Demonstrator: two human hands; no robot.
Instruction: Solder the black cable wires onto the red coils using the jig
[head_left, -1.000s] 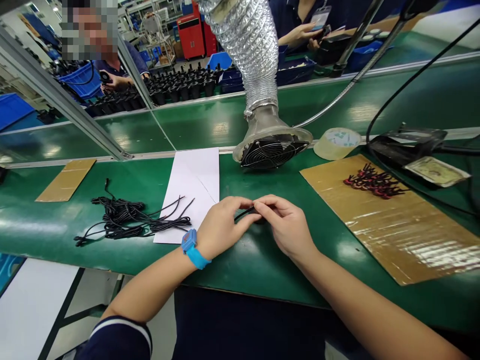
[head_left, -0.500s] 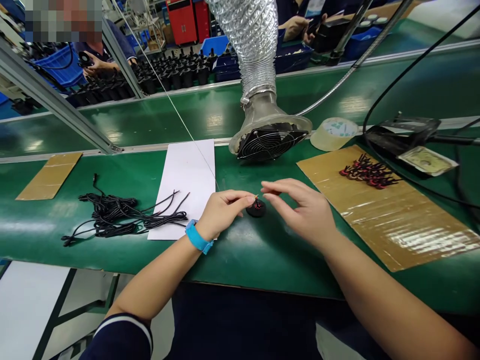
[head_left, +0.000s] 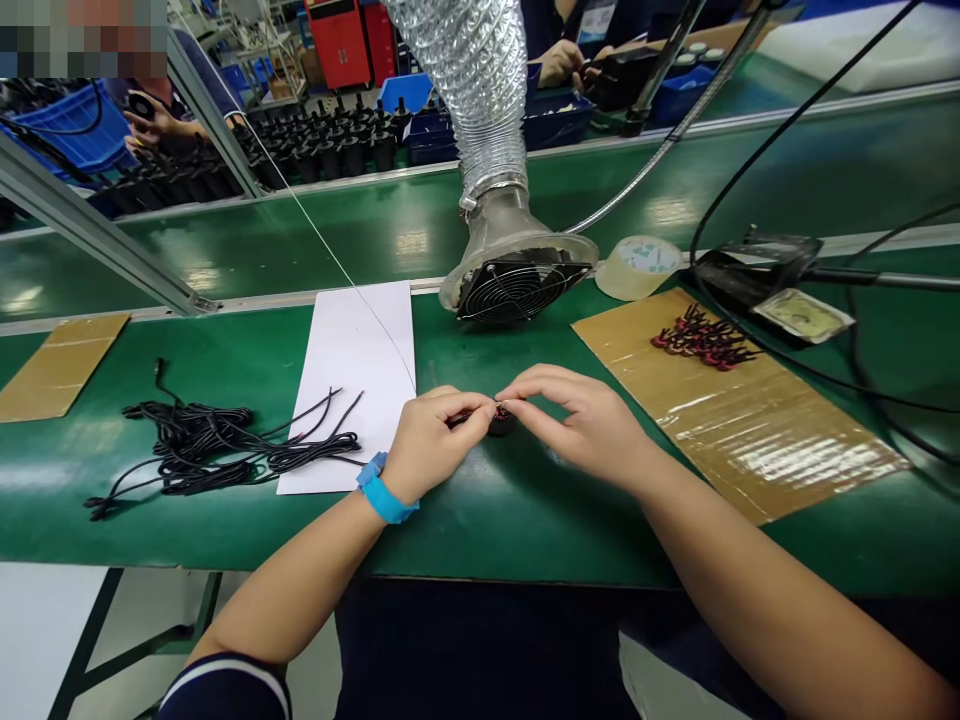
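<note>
My left hand (head_left: 442, 435), with a blue band at the wrist, is closed in a pinch on thin wires whose ends are mostly hidden by the fingertips. My right hand (head_left: 577, 425) meets it from the right, thumb and forefinger pressed together on the same wires. Just beneath the fingertips is a small round black piece (head_left: 501, 424) with bits of red on it, partly covered by the hands. Left of my left hand, a bundle of black cables (head_left: 202, 440) lies on the green bench, some ends resting on a white sheet (head_left: 356, 340).
A fume extractor hood (head_left: 517, 285) on a silver duct hangs just beyond my hands. Small red-and-black parts (head_left: 701, 338) lie on a brown board (head_left: 720, 420) at right, near a tape roll (head_left: 637, 268). A thin strand (head_left: 322, 235) slants down from upper left. Co-workers' hands (head_left: 562, 65) show across the bench.
My right hand has moved in from slightly apart, and its fingertips now pinch the wires beside my left fingers. The view has shifted a little to the right.
</note>
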